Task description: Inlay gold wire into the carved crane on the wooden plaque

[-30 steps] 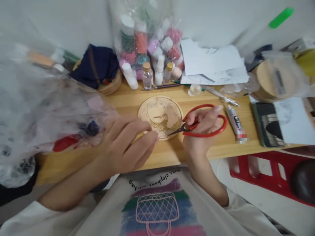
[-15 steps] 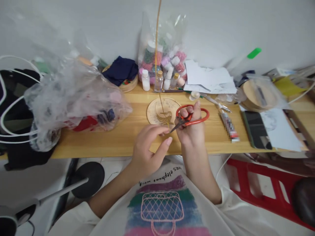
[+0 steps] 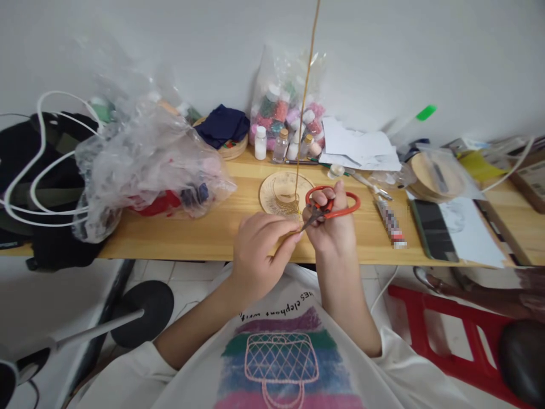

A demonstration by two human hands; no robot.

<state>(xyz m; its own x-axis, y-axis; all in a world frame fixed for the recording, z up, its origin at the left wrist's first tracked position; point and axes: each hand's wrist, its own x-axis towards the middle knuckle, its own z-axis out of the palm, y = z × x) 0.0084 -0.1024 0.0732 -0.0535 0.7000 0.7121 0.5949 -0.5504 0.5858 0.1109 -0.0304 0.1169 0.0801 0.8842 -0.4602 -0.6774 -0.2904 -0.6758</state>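
Observation:
Red-handled scissors [image 3: 347,205] rest in my right hand [image 3: 330,230], its fingers curled through and around the loops. Their dark blades point down-left to the fingertips of my left hand [image 3: 259,255]. There the thumb and index finger are pinched together, with a bit of yellow cord between them close to the blade tips. The long golden cord [image 3: 303,108] runs from above the view down to my hands. Behind my hands, a round wooden disc [image 3: 272,184] with a drawn design and golden cord on it lies on the table, partly covered by them.
A crumpled clear plastic bag [image 3: 157,165] fills the table's left. At the back stand small bottles [image 3: 260,143] and a bag of coloured jars [image 3: 276,111]. White papers [image 3: 357,145], a paint tube [image 3: 390,224] and a dark phone [image 3: 432,230] lie right. A red stool [image 3: 421,335] stands below.
My left thumb has closed up against the index finger at the scissor tips. The view has shifted slightly, and the upper cord now appears farther right. My right hand keeps its hold on the scissors.

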